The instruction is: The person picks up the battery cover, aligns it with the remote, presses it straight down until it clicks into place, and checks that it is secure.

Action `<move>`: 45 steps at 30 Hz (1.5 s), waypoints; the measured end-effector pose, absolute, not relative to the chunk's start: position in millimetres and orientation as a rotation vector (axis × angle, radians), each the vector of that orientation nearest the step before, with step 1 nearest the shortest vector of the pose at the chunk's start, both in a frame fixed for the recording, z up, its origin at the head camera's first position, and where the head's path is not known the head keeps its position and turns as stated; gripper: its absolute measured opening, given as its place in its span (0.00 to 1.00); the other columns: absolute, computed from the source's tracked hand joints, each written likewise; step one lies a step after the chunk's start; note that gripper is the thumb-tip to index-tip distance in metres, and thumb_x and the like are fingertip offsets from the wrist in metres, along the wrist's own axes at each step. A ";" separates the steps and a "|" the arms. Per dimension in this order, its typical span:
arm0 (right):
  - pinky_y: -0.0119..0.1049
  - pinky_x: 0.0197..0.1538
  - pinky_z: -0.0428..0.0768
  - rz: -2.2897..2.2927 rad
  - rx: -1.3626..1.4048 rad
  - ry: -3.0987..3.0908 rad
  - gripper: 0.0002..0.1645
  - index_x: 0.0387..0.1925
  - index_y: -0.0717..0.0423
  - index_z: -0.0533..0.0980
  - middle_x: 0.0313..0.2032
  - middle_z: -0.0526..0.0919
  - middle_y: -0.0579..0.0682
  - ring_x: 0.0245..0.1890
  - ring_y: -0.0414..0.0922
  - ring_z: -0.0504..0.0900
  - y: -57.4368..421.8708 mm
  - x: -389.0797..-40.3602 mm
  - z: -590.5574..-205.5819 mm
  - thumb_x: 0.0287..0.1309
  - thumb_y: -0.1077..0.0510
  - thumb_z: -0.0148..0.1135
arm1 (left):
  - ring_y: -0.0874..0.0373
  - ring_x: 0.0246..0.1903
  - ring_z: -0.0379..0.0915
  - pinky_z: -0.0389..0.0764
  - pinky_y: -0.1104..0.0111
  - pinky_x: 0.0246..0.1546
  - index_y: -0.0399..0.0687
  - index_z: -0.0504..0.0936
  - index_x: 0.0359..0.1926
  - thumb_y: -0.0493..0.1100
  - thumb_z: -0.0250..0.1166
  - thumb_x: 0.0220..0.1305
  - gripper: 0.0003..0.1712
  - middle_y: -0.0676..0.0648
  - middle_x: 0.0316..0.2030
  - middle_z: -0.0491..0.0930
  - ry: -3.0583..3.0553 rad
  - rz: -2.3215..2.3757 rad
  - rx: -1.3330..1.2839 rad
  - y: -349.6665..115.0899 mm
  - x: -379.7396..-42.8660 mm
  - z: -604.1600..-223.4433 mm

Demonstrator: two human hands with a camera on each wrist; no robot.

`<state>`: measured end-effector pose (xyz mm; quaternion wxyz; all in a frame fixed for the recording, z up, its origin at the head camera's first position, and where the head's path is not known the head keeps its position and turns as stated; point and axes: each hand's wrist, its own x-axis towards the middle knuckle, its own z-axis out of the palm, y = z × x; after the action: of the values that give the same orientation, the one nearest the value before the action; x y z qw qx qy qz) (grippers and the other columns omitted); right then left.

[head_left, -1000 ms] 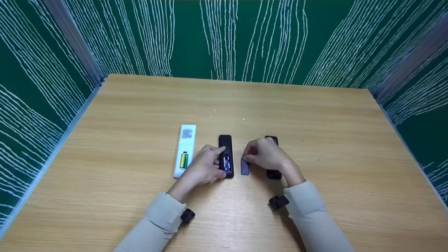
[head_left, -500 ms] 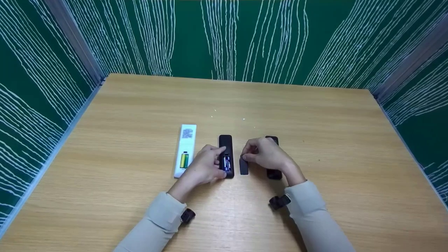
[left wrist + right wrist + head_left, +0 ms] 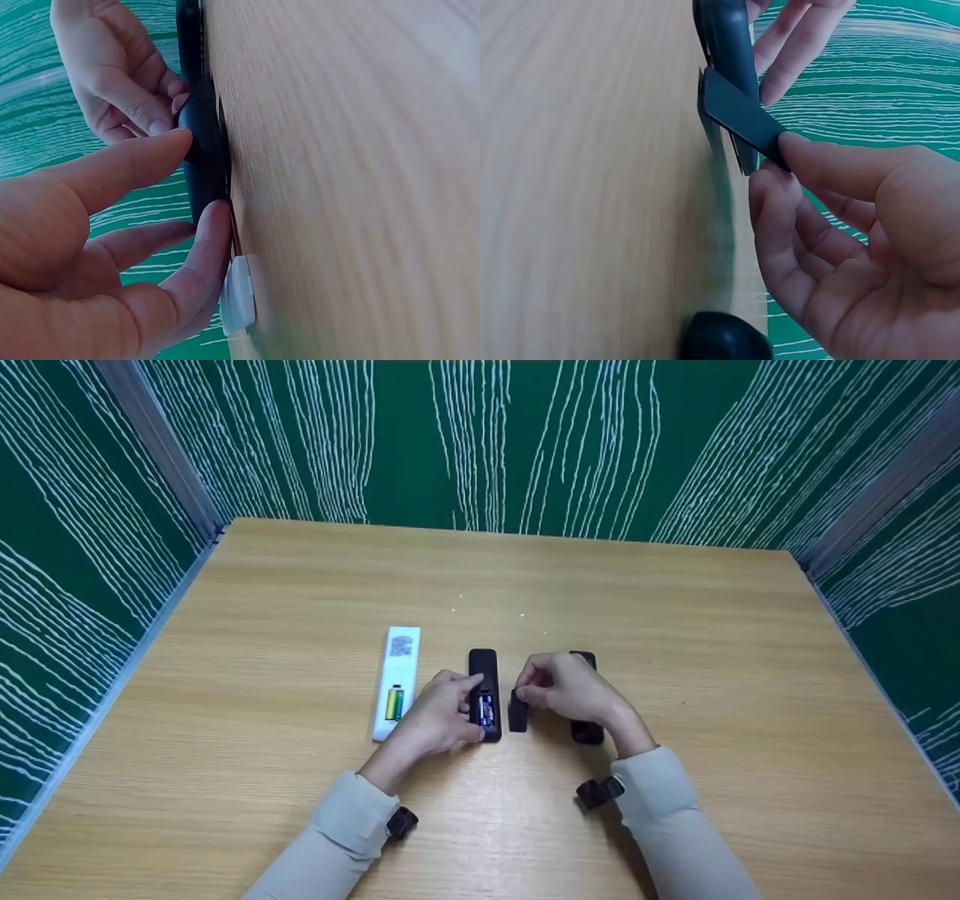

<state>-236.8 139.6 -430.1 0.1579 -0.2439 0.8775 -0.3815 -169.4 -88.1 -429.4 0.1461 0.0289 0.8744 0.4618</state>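
A black remote control (image 3: pixel 483 664) lies back-up on the table, its battery compartment open with blue batteries (image 3: pixel 486 710) inside. My left hand (image 3: pixel 439 712) holds this remote, thumb at the near end and fingers along its left side and back. Just to its right, my right hand (image 3: pixel 570 688) pinches a thin black battery cover (image 3: pixel 517 714) by its far end, between thumb and fingers. In the right wrist view the cover (image 3: pixel 739 112) slants, tilted, and overlaps the remote (image 3: pixel 731 45). The left wrist view shows the left fingers on both sides of the remote (image 3: pixel 201 127).
Left of the hands lies a white remote (image 3: pixel 402 664) with its compartment open on yellow-green batteries (image 3: pixel 394 705). Another black remote (image 3: pixel 587 733) lies partly hidden under the right hand. Small white bits (image 3: pixel 522 615) dot the wooden table (image 3: pixel 300 585) farther back.
My right hand has moved the battery cover slightly left and away from me, nearer the black remote, and its tilt has changed. The left hand and the remote have stayed put.
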 end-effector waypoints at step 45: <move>0.30 0.35 0.77 -1.409 -0.614 2.478 0.04 0.40 0.61 0.85 0.33 0.87 0.49 0.32 0.44 0.80 107.3 -223.6 -430.4 0.67 0.63 0.69 | 0.49 0.55 0.75 0.83 0.61 0.59 0.42 0.63 0.81 0.23 0.77 0.49 0.58 0.40 0.66 0.69 2.494 1.348 0.135 -90.8 -169.5 -427.9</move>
<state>-223.6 107.3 -430.4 0.1126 -0.2093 0.8443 -0.4803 -169.5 -90.8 -427.9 0.1512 0.0469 0.8687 0.4694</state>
